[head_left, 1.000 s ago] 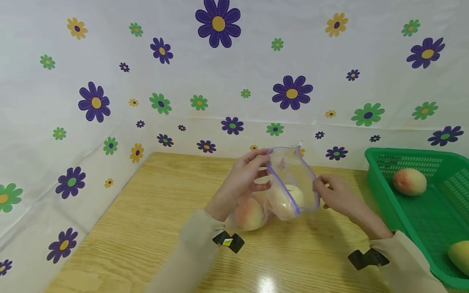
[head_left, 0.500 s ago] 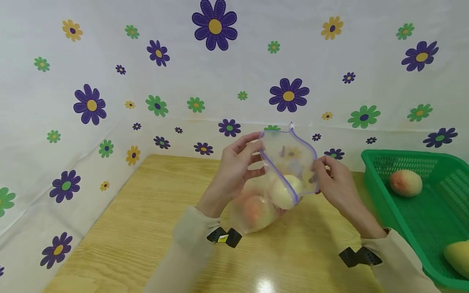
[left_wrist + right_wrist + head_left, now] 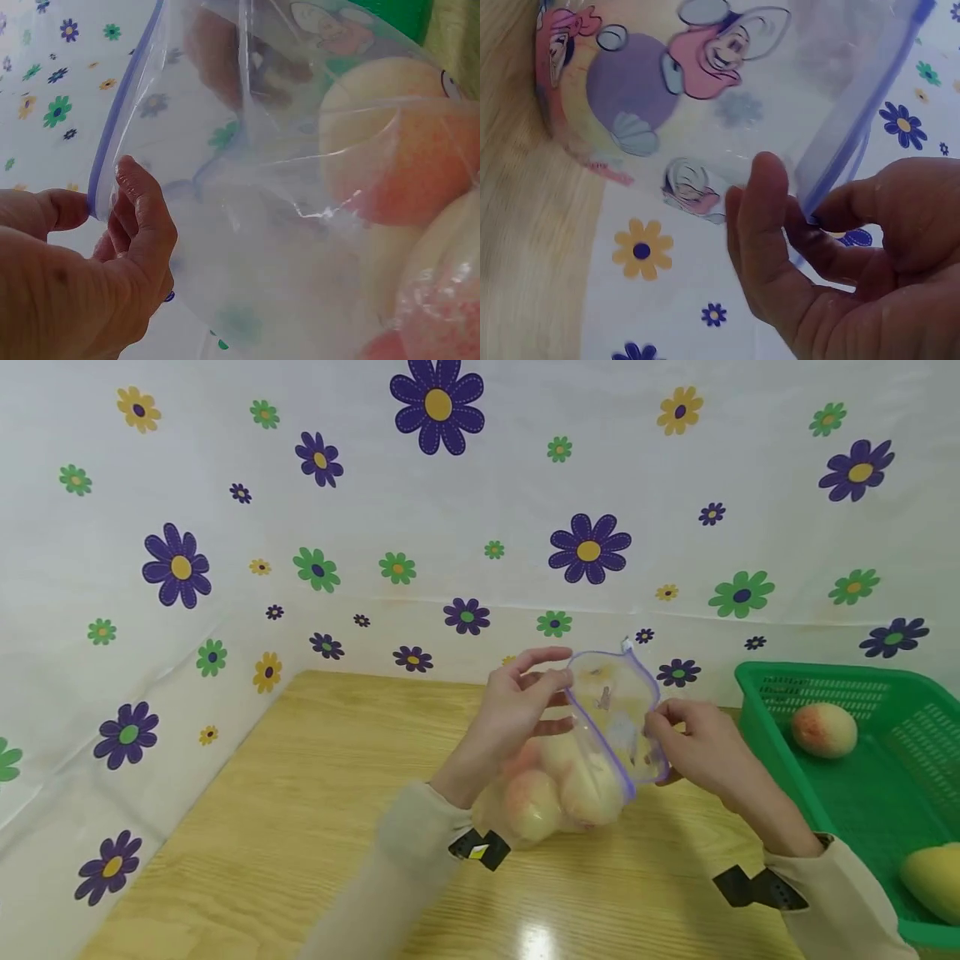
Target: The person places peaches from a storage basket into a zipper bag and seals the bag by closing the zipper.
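Observation:
A clear zip bag (image 3: 600,727) with a purple zip edge hangs with its mouth spread between my hands. Several peaches (image 3: 533,806) lie inside its lower part, blushed red and pale yellow. With thumb and fingers my left hand (image 3: 517,714) pinches the left side of the zip edge. On the opposite side, my right hand (image 3: 697,743) pinches the other lip of the mouth. Cartoon figures (image 3: 720,45) printed on the bag show in the right wrist view. In the left wrist view a peach (image 3: 405,139) presses against the plastic.
At the right stands a green basket (image 3: 795,793) with slotted walls. A peach (image 3: 824,730) sits near its back, and a yellow fruit (image 3: 933,881) near its front right. The wooden table (image 3: 300,827) meets a flower-printed sheet (image 3: 450,510) behind.
Both hands rose with the bag's mouth, then came down and a little to the right. The bag's mouth remains spread, and both hands keep their grip on it.

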Motion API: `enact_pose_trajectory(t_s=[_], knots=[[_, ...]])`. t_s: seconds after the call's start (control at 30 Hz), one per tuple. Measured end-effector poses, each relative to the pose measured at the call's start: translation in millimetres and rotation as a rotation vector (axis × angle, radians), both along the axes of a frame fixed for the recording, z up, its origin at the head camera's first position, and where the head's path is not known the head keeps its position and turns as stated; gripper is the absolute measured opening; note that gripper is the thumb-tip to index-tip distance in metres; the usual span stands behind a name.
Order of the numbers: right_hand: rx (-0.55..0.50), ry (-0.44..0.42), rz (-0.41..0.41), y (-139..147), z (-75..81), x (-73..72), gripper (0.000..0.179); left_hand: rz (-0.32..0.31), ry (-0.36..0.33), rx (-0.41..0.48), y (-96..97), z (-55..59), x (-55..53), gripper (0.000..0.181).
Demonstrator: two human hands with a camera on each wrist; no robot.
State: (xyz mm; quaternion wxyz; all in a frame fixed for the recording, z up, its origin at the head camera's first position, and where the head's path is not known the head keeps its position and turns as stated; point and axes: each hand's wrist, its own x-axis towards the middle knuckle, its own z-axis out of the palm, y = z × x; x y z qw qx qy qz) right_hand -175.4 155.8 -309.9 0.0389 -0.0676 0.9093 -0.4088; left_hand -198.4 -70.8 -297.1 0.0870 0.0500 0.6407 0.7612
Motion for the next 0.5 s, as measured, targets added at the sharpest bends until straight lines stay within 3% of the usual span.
enact_pose_trajectory(t_s=[0.23, 0.4, 0.5], knots=[[0.216, -0.036, 0.039, 16, -3.3, 5.8, 0.034, -0.101, -0.048, -0.057, 23.5, -16.8, 4.2, 0.031], [0.327, -0.106, 0.051, 24, -4.1, 10.5, 0.039, -0.104, -0.095, -0.098, 29.5, -27.3, 8.3, 0.031], [0.399, -0.103, 0.055, 31, -2.1, 13.4, 0.043, -0.102, -0.113, -0.110, 30.9, -33.3, 10.2, 0.031]])
